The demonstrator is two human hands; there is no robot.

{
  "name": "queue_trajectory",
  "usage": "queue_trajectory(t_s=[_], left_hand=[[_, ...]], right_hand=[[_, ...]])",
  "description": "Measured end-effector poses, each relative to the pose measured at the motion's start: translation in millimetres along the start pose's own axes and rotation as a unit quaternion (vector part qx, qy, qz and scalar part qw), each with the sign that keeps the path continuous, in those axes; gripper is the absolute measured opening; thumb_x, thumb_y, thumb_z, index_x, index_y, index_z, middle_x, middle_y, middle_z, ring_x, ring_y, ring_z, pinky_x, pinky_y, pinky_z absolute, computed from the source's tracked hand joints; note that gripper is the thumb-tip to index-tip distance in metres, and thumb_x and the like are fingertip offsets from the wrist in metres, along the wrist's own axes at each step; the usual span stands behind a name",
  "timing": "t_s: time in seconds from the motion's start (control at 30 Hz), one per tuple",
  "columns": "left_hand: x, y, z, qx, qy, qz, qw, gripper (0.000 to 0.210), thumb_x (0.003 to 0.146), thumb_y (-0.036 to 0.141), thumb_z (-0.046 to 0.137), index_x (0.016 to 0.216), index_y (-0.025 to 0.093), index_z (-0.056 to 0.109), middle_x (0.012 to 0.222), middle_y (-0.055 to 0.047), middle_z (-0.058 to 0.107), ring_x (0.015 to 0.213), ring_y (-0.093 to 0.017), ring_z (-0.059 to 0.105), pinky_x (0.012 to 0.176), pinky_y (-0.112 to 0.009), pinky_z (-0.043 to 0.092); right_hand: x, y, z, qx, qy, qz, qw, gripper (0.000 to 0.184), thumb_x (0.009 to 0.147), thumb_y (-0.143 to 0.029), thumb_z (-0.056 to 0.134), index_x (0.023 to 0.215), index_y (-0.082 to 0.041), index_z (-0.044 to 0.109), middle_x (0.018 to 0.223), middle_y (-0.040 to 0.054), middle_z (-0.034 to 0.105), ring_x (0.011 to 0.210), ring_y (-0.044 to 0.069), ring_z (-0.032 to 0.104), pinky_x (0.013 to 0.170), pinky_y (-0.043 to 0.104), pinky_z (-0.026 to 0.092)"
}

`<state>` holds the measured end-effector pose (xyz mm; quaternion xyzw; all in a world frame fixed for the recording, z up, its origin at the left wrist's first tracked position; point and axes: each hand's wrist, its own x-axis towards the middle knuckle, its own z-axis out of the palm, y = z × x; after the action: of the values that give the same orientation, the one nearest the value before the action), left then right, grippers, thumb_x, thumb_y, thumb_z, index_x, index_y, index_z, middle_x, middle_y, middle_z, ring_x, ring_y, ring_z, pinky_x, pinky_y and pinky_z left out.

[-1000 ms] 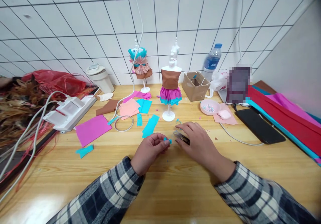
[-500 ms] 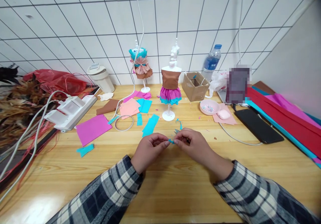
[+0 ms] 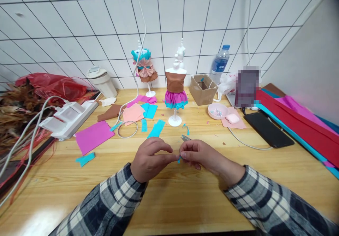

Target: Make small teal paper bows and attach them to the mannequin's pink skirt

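Between the fingertips of my right hand [image 3: 197,153] is a small twisted scrap of blue paper [image 3: 179,159], pinched by thumb and index finger. My left hand [image 3: 152,156] is open beside it. One of its fingertips touches the scrap, while its curved index finger stands apart above. Scissors [image 3: 184,137] lie just behind my right hand, mostly hidden by it. Further back stands a small white dress form [image 3: 176,80] with a brown top and a pink skirt edged in blue. A flat blue paper strip [image 3: 156,128] lies behind my left hand.
At the left are a pink sheet [image 3: 94,137], a white power strip [image 3: 69,120] and a cup [image 3: 102,82]. A second dressed form [image 3: 145,66] stands behind. To the right are a cardboard box [image 3: 202,89], a bead bowl [image 3: 217,111] and a black phone [image 3: 267,130].
My left index finger has lifted off the scrap and spread from the thumb. My right hand keeps its pinch, and the scrap now hangs downward. The whole view has shifted slightly.
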<state>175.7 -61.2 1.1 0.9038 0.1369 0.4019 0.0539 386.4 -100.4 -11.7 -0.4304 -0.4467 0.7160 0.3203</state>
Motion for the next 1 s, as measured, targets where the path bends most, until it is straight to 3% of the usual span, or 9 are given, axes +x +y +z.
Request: queue_trajectory(t_s=[0.07,0.13,0.27,0.4,0.53,0.7,0.83,1.0], left_hand=[[-1,-7,-1.6,0.012,-0.032,-0.018,0.999,0.021,0.083,0.015,0.063,0.099,0.026,0.070,0.086,-0.002,0.069,0.081,-0.015,0.059,0.076,-0.030,0.048],[-4,-21,-9.2,0.051,-0.072,-0.084,0.993,0.025,0.084,0.022,0.063,0.108,0.024,0.067,0.093,-0.005,0.070,0.087,-0.018,0.061,0.080,-0.033,0.047],[-21,-66,-37.3,0.184,-0.078,-0.276,0.940,0.025,0.087,0.035,0.056,0.099,0.020,0.072,0.097,-0.008,0.070,0.093,-0.024,0.062,0.085,-0.038,0.046],[-40,-93,-56.5,0.214,-0.107,-0.387,0.891,0.027,0.085,0.038,0.056,0.093,0.019,0.073,0.099,-0.008,0.072,0.092,-0.026,0.063,0.086,-0.038,0.045],[-45,-93,-58.2,0.214,-0.125,-0.407,0.879,0.026,0.085,0.036,0.053,0.093,0.021,0.073,0.102,-0.007,0.072,0.095,-0.026,0.062,0.089,-0.038,0.044],[-47,-92,-74.6,0.242,-0.154,-0.456,0.843,0.028,0.081,0.042,0.057,0.088,0.020,0.074,0.093,-0.010,0.070,0.089,-0.027,0.060,0.081,-0.038,0.044],[-53,-90,-86.8,0.221,-0.204,-0.440,0.846,0.030,0.075,0.048,0.064,0.091,0.024,0.071,0.100,-0.007,0.066,0.095,-0.027,0.056,0.082,-0.038,0.041],[-52,-89,-81.0,0.154,-0.242,-0.416,0.863,0.017,0.083,0.034,0.055,0.081,0.022,0.066,0.099,-0.006,0.064,0.096,-0.025,0.054,0.086,-0.039,0.038]], right_hand=[[3,2,-2,-0.044,0.027,-0.008,0.999,0.026,0.074,-0.042,0.069,0.079,-0.017,0.059,0.064,-0.0031,0.056,0.048,0.006,0.041,0.040,0.017,0.027],[6,5,-6,-0.142,0.080,-0.039,0.986,0.020,0.075,-0.036,0.067,0.078,-0.017,0.062,0.064,-0.0030,0.055,0.051,0.007,0.041,0.045,0.019,0.029],[8,11,-9,-0.351,0.136,-0.078,0.923,0.009,0.076,-0.028,0.065,0.077,-0.020,0.069,0.061,-0.0025,0.055,0.056,0.010,0.046,0.051,0.022,0.032],[5,11,-6,-0.459,0.141,-0.095,0.872,0.009,0.078,-0.028,0.063,0.076,-0.025,0.072,0.059,-0.0024,0.060,0.054,0.012,0.050,0.050,0.023,0.030],[4,11,-7,-0.514,0.144,-0.114,0.838,0.012,0.080,-0.027,0.061,0.076,-0.027,0.073,0.061,-0.0015,0.065,0.055,0.014,0.055,0.049,0.024,0.030],[6,15,-13,-0.528,0.141,-0.119,0.829,0.015,0.081,-0.027,0.060,0.077,-0.029,0.074,0.068,-0.0005,0.070,0.058,0.017,0.060,0.051,0.026,0.034],[6,16,-15,-0.531,0.147,-0.094,0.829,0.020,0.085,-0.030,0.054,0.087,-0.031,0.073,0.077,-0.0009,0.073,0.066,0.020,0.064,0.056,0.028,0.039],[5,13,-14,-0.515,0.196,-0.102,0.828,0.023,0.087,-0.035,0.051,0.096,-0.029,0.071,0.070,-0.0006,0.070,0.059,0.018,0.061,0.055,0.028,0.040]])
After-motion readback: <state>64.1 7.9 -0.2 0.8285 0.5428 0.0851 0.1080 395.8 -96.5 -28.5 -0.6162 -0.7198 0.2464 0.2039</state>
